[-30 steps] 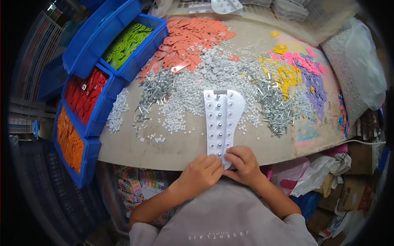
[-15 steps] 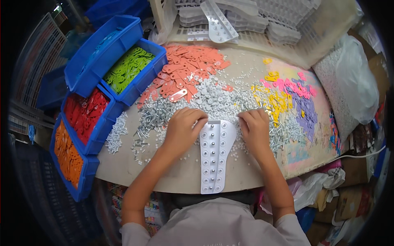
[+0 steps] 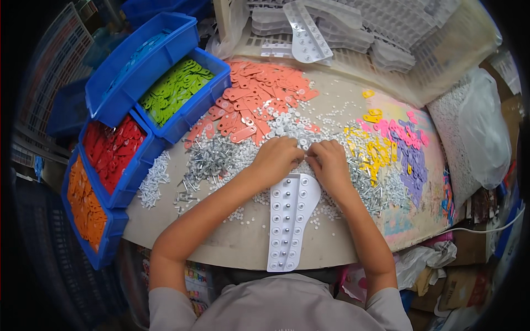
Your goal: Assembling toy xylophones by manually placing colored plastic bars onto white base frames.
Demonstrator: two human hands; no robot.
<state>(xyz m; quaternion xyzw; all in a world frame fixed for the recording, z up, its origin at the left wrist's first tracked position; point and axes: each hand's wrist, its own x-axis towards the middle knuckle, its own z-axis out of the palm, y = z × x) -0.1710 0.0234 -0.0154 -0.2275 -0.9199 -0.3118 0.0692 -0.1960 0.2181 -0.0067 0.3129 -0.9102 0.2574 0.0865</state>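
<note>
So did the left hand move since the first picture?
Yes, the left hand moved forward, away from the table's near edge, toward the white pieces.

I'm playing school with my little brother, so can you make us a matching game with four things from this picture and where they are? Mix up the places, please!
Things
1. White tray
2. Green pieces
3. Purple pieces
4. Coral pieces

Places
A. Inside a blue bin
B. Toward the table's right side, next to pink pieces
C. Just below the left hand and right hand in the picture
D. Heaped outside, along the right side of that blue bin

Right pairs: 1-C, 2-A, 3-B, 4-D
</note>
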